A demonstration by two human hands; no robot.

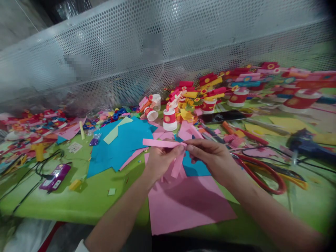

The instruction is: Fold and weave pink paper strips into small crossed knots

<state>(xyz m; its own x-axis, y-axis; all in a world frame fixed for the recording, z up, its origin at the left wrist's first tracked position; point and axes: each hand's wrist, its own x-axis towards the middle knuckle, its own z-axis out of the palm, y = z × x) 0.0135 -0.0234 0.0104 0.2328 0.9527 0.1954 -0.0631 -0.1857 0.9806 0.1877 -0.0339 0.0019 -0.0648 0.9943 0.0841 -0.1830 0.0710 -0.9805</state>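
Pinched between the fingers and thumb of my left hand (pixel 163 159) is a pink paper strip (pixel 157 142), its long end reaching out to the left. At the strip's right end, the fingertips of my right hand (pixel 207 151) are closed on it too. Another pink strip (pixel 177 167) hangs down between the hands; whether it is joined to the first I cannot tell. Beneath them a large pink sheet (pixel 191 206) lies at the table's near edge, and blue paper (pixel 195 166) shows behind it.
Red-handled scissors (pixel 278 185) and a blue glue gun (pixel 315 147) lie to the right. Red-and-white paper cups (pixel 170 119) with paper rolls stand behind. At left are more blue sheets (pixel 123 143) and a purple power strip (pixel 55 177) with black cords. A perforated metal panel (pixel 118 45) rises behind.
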